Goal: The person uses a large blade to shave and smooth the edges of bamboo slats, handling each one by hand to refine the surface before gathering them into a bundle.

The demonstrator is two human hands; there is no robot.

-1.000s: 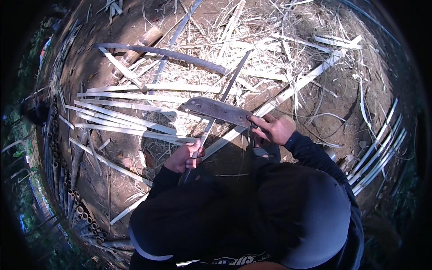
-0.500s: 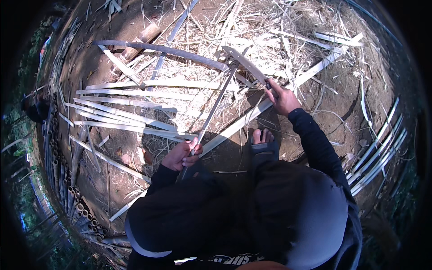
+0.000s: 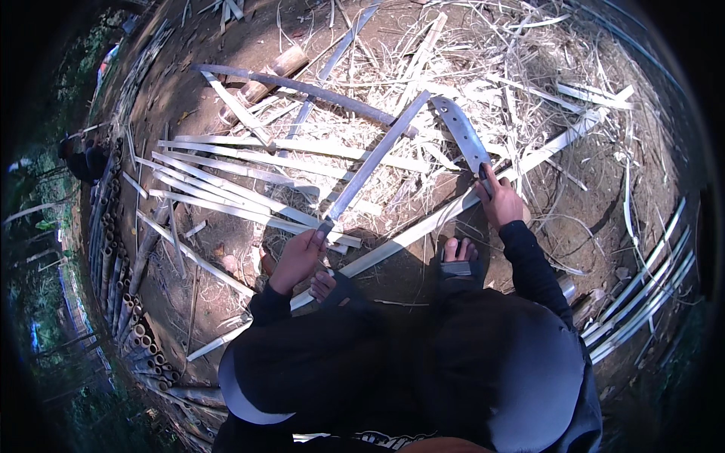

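My left hand (image 3: 297,260) is closed round the near end of a bamboo strip (image 3: 381,155), which slants up and away to the right with its flat face showing. In my right hand (image 3: 500,202) is the dark handle of a machete (image 3: 462,134). Its broad, slightly curved blade has several holes and points away from me, to the right of the strip's far end. Blade and strip are apart. Below my right hand, a long pale bamboo slat (image 3: 408,238) runs diagonally over the ground.
Split bamboo strips (image 3: 226,192) lie fanned out on the left, near a thick bamboo piece (image 3: 283,64). Pale shavings (image 3: 483,68) cover the ground ahead. More strips (image 3: 642,287) lie at the right. Stacked bamboo poles (image 3: 136,332) line the left edge. My foot (image 3: 459,257) is near the slat.
The strip in my left hand has turned from narrow edge to broad face. The machete has swung from pointing up-left to more straight ahead, its blade face now toward me. The view has shifted slightly.
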